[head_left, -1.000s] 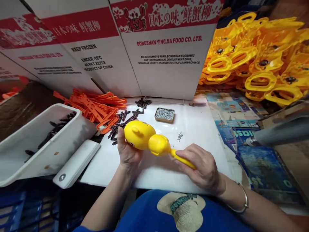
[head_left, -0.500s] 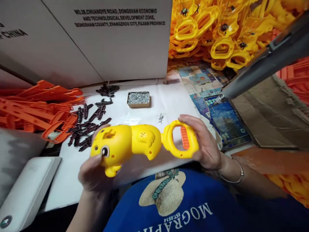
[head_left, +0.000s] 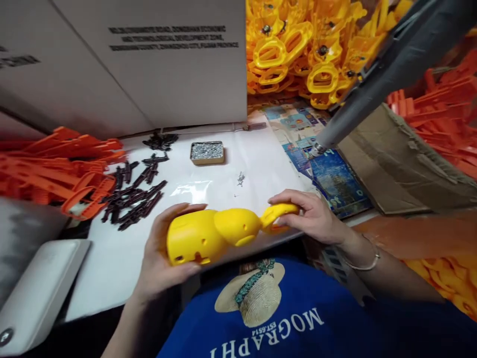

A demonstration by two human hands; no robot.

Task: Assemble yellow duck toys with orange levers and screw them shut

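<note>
A yellow plastic animal-shaped toy [head_left: 208, 236] with a loop handle lies across both my hands, just above the near edge of the white work surface [head_left: 208, 184]. My left hand [head_left: 162, 258] cups the rounded head end from below, fingers curled round it. My right hand [head_left: 316, 219] pinches the yellow handle end, which shows an orange insert underneath. The toy is turned so its back and underside with small holes face the camera.
Dark small pins [head_left: 130, 199] are scattered at the left of the surface beside orange plastic strips [head_left: 55, 169]. A small tin of screws [head_left: 207, 152] sits at the back. Yellow handle parts [head_left: 298, 44] are piled behind, a grey tool [head_left: 372, 69] hangs at right, and cardboard boxes [head_left: 149, 64] stand behind.
The toy has been rolled over in my hands, from showing its eye and open handle to showing its plain side. My view has shifted slightly right.
</note>
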